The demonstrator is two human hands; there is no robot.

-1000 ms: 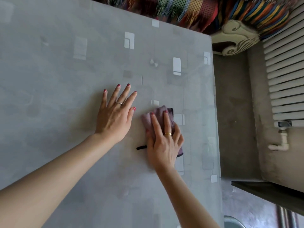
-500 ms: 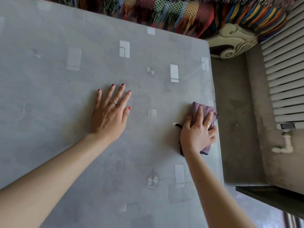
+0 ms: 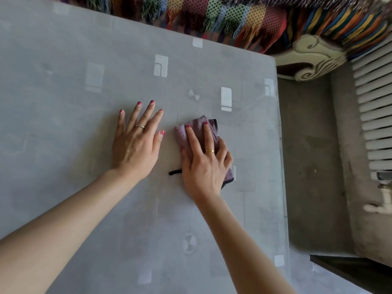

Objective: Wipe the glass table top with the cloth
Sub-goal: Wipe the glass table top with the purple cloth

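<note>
Grey glass, patterned with pale squares, fills the worktop beneath us; we see two bare forearms reaching over it from the near edge; our left hand lies flat on the glass, fingers spread and released, holding nothing; just beside it our right hand presses down on the mauve cloth, fingers extended over the folded fabric, outer ones curled at its side; a black loop trails from the cloth; beyond the far edge hangs a striped fringed blanket; a white radiator stands right.
</note>
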